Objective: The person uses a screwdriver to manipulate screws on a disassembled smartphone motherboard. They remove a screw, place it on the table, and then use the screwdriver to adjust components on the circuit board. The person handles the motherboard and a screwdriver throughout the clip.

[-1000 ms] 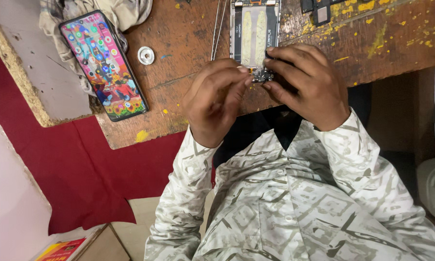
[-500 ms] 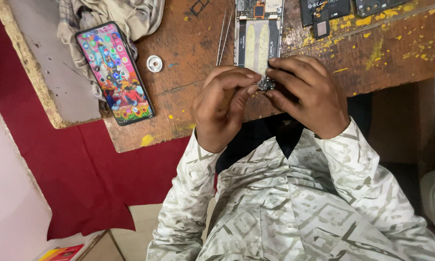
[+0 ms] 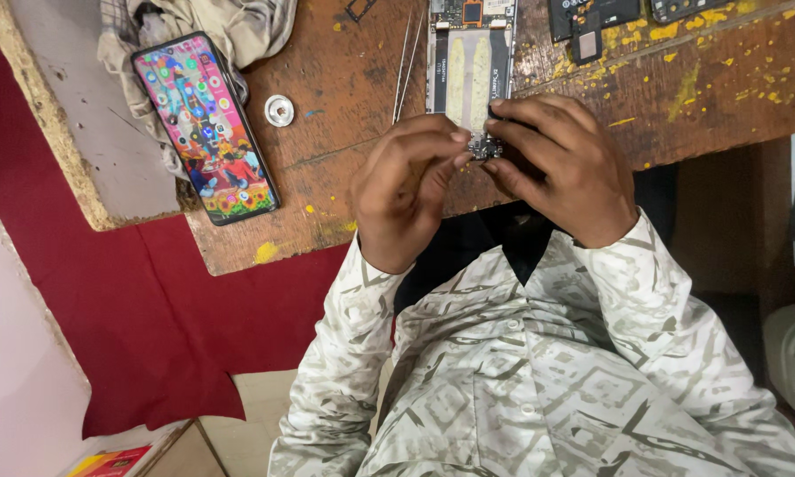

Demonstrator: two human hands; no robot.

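My left hand (image 3: 406, 190) and my right hand (image 3: 561, 168) meet fingertip to fingertip over the near edge of a worn wooden table (image 3: 344, 194). Both pinch a small dark component (image 3: 484, 147) between thumbs and forefingers. Just beyond it lies an opened phone body (image 3: 470, 66) with a pale inner panel and an exposed circuit board at its top. A pair of metal tweezers (image 3: 406, 64) rests on the table to the left of that phone, untouched.
A lit smartphone (image 3: 207, 128) with a colourful screen lies at the left, partly on a crumpled cloth (image 3: 194, 26). A small white round piece (image 3: 279, 109) sits beside it. Dark phone parts (image 3: 591, 22) lie at the back right. Red fabric (image 3: 132, 309) hangs below the table.
The view has tilted a little, so the table sits lower in frame and more of the opened phone shows. Both hands stay together on the small component.
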